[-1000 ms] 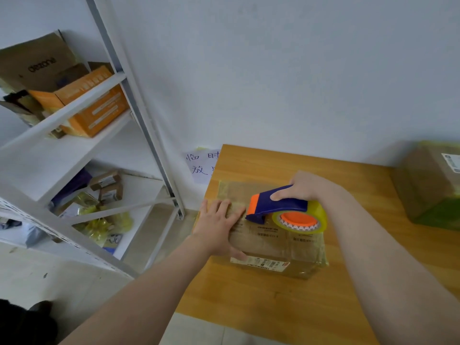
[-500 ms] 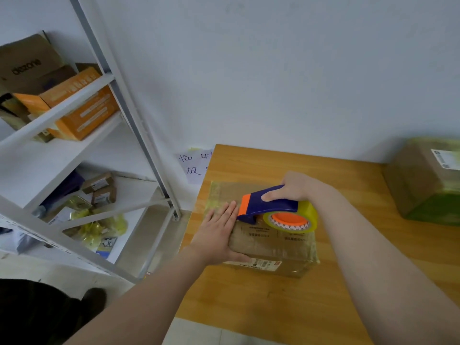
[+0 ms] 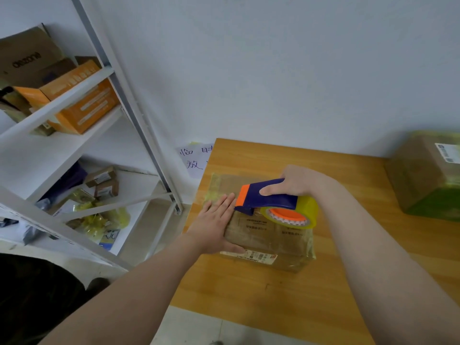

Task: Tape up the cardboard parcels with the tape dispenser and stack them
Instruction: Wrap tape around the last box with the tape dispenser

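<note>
1. Parcel [image 3: 268,235] lies on the table [image 3: 249,295], centre of frame, near the table's left edge. It is wrapped in glossy tape, with a label on its near side.
2. Left hand [image 3: 214,225]: released, fingers straight, palm flat on the parcel's left end, thumb along the near side.
3. Right hand [image 3: 296,181]: fingers curled round the blue handle, grasping the dispenser [image 3: 268,197].
4. Dispenser is over the parcel's top. Its orange front end points left, just beside the left fingertips. The yellow roll [image 3: 291,215], with an orange core, is at its right end.
5. Second parcel [image 3: 423,175] is on the table at the right edge of frame, well apart from the first and partly cut off.
6. Left of frame: white shelf [image 3: 74,100], with an orange box [image 3: 84,105] on the upper level.
7. Handwritten note [image 3: 194,158] is on the wall between shelf and table.
</note>
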